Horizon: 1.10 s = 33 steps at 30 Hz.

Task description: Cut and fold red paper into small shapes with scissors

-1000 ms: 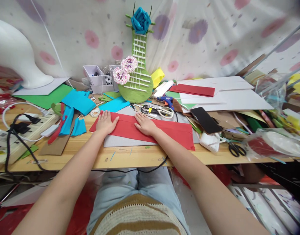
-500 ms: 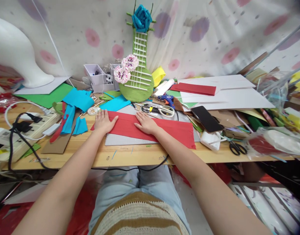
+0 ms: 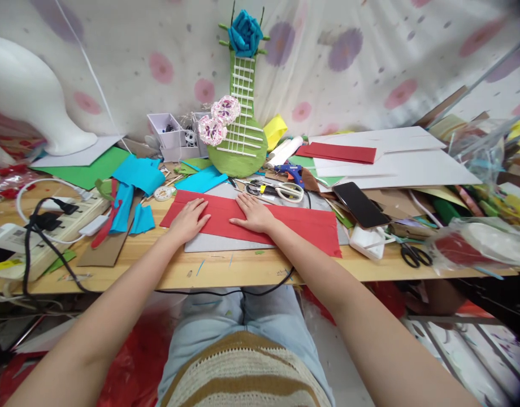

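Observation:
A long folded strip of red paper [image 3: 302,226] lies across a grey mat [image 3: 217,243] on the wooden table. My left hand [image 3: 187,220] lies flat and open on the strip's left part, fingers spread. Flat and open too, my right hand [image 3: 255,215] presses the strip near its middle. Just beyond the strip are white-handled scissors [image 3: 285,192] and a blue glue gun [image 3: 291,172]. A green paper guitar [image 3: 241,130] with a blue flower on top stands against the back wall.
Blue paper pieces [image 3: 137,175] and a power strip with cables [image 3: 43,226] lie to the left. A black phone [image 3: 359,204], black scissors [image 3: 415,255], white sheets [image 3: 412,167] and plastic bags crowd the right. A white foam head [image 3: 26,96] stands at the far left.
My left hand has slid right and nearer along the red strip, toward my right hand. My right hand stays pressed on the strip.

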Tool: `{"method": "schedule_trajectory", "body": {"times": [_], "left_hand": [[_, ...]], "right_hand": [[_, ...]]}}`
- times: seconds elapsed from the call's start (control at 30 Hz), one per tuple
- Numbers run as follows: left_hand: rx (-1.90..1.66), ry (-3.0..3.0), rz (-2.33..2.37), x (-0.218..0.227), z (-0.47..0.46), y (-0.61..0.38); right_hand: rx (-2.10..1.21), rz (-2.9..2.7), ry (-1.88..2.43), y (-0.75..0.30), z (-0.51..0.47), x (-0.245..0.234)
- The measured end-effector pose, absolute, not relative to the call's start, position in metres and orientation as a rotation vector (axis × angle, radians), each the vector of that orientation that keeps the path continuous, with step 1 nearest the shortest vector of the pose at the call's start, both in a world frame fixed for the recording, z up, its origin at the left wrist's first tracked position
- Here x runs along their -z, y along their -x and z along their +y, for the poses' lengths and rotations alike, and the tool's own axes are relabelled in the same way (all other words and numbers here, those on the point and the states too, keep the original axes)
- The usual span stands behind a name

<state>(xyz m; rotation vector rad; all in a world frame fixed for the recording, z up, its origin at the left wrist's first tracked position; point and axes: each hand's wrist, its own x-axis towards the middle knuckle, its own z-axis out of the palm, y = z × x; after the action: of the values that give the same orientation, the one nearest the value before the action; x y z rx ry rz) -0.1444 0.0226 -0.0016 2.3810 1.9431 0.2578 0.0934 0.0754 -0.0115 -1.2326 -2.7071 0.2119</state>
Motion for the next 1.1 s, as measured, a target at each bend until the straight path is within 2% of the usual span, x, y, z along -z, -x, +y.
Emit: {"method": "schedule_trajectory", "body": {"times": [0.3,0.53,0.73,0.8,0.87,0.97,1.1], "left_hand": [[-0.054,-2.198,2.125,-0.003,0.022,0.141],[-0.039,-2.052,2.261,-0.005,0.022,0.148],[0.107,-1.947,2.262,-0.028,0.035,0.141],[0.016,-2.091,2.264,-0.034,0.041,0.124],[-0.122,-2.362,2.109,-0.032,0.046,0.103],[-0.059,-2.566,1.663,-0.016,0.050,0.077],[-0.070,-2.478,1.747,0.003,0.051,0.076]], "right_hand": [[-0.201,-2.715,1.241,-0.094,0.075,0.011],[-0.217,-2.706,1.224,-0.094,0.075,0.010],[-0.214,-2.703,1.226,-0.094,0.075,0.010],[-0.208,-2.702,1.223,-0.093,0.075,0.011],[-0.195,-2.698,1.215,-0.093,0.076,0.012],[-0.163,-2.701,1.207,-0.094,0.076,0.013],[-0.157,-2.717,1.219,-0.094,0.075,0.012]]}}
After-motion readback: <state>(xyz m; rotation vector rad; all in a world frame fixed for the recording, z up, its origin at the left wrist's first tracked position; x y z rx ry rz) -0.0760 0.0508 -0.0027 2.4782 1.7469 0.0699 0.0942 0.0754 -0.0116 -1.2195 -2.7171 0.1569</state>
